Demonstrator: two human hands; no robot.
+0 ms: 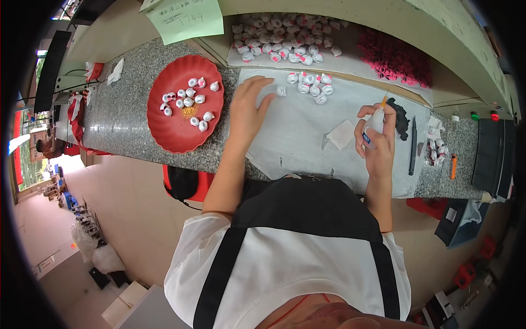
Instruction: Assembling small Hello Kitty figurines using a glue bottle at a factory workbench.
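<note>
My right hand [378,137] is wrapped round a small white squeeze bottle [375,122] with an orange nozzle and a thin tip pointing up. My left hand [249,112] holds nothing; its thumb and fingers are apart, reaching toward one small white round piece [281,91] on the paper sheet [296,134]. Just right of that piece sits a cluster of several similar white pieces [309,80] with dark print and pink spots. A red scalloped plate [159,129] left of my left hand carries several more of these pieces.
Under the shelf lie a heap of white pieces [279,35] and a pile of pink flower-like pieces [394,57]. Right of the bottle are a black crumpled scrap [401,118], a dark slim tool [413,148] and an orange stick [453,166]. A green note [183,19] hangs at the upper left.
</note>
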